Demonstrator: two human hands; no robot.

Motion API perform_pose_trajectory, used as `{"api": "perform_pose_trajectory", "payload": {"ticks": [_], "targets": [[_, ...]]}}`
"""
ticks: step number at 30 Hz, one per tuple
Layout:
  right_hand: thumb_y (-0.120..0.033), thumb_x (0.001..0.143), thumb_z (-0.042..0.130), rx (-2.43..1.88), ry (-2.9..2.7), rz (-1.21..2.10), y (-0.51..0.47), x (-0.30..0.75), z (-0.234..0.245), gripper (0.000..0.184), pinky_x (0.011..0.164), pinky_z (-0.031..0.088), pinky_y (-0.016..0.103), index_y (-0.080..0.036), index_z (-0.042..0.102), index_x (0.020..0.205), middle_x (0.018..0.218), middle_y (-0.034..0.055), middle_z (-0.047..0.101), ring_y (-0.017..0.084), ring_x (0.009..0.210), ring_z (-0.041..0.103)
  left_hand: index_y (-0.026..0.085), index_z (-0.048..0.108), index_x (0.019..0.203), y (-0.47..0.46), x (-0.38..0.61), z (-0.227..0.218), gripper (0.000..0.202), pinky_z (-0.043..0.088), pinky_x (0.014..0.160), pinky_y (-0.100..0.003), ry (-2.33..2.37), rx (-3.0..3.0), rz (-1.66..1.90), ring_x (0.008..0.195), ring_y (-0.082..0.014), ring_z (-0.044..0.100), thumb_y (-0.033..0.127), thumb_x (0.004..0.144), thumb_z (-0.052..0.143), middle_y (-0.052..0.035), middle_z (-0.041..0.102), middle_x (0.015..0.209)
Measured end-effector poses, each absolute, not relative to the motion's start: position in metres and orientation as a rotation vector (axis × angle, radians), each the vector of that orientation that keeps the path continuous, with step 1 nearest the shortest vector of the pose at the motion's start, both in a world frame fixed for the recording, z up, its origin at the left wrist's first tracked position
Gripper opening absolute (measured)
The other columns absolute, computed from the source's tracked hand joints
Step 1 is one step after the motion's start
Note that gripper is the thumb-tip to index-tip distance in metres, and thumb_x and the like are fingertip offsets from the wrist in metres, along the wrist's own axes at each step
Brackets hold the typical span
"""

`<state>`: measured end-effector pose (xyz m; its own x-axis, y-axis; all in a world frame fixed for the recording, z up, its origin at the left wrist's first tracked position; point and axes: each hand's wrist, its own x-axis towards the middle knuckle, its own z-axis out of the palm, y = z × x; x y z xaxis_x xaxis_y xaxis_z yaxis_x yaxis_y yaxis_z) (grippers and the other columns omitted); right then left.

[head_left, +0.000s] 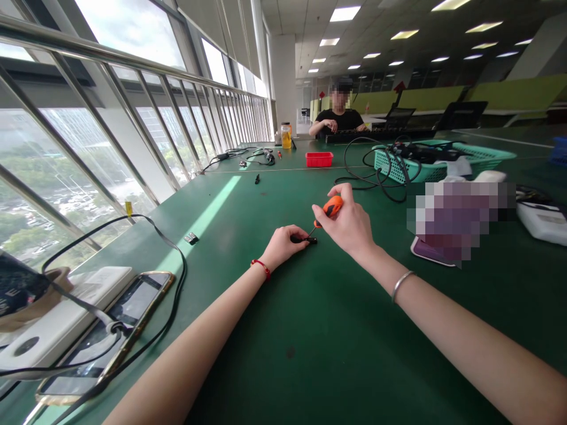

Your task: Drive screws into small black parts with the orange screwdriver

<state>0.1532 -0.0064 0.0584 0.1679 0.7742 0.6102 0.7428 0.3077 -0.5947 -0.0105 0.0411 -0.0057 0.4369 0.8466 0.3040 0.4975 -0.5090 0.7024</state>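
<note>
My right hand (348, 224) is closed round the orange handle of a small screwdriver (331, 208), whose tip points down and left onto a small black part (305, 239) lying on the green table (274, 330). My left hand (283, 245) pinches that black part and holds it against the table, fingers closed. A red cord circles my left wrist and a silver bangle my right.
A phone (110, 330), a white power bank (66, 319) and black cables lie at the near left. A small metal part (191, 238) sits beyond them. A teal basket (425, 162) of cables, a red tray (319, 159) and a seated person (339, 115) are farther back. White devices (543, 219) at right.
</note>
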Motion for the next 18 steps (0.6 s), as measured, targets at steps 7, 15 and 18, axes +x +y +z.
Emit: {"api": "perform_pose_trajectory", "payload": {"ticks": [7, 15, 18], "targets": [[-0.035, 0.071, 0.059, -1.359, -1.636, 0.163, -0.011, 0.151, 0.06, 0.03, 0.052, 0.034, 0.025, -0.024, 0.043, 0.093, 0.06, -0.004, 0.049, 0.016, 0.054, 0.051, 0.015, 0.07, 0.081, 0.04, -0.01, -0.004, 0.013, 0.052, 0.077, -0.028, 1.134, 2.197, 0.897, 0.078, -0.0173, 0.066, 0.02, 0.071, 0.065, -0.0049, 0.072, 0.084], [-0.051, 0.076, 0.051, -1.442, -1.656, 0.021, -0.019, 0.149, 0.066, 0.032, 0.05, 0.028, 0.025, -0.023, 0.048, 0.091, 0.058, -0.0027, 0.051, 0.018, 0.055, 0.052, 0.015, 0.07, 0.082, 0.043, -0.01, -0.009, 0.014, 0.052, 0.077, -0.027, 1.111, 2.188, 0.903, 0.079, -0.0166, 0.066, 0.02, 0.071, 0.064, -0.004, 0.072, 0.084], [-0.045, 0.075, 0.053, -1.391, -1.651, 0.13, -0.018, 0.149, 0.066, 0.024, 0.052, 0.032, 0.024, -0.023, 0.048, 0.085, 0.059, -0.0034, 0.051, 0.015, 0.054, 0.049, 0.015, 0.07, 0.081, 0.043, -0.01, -0.008, 0.013, 0.052, 0.078, -0.028, 1.109, 2.187, 0.911, 0.079, -0.0168, 0.066, 0.02, 0.07, 0.065, -0.0043, 0.072, 0.084]]}}
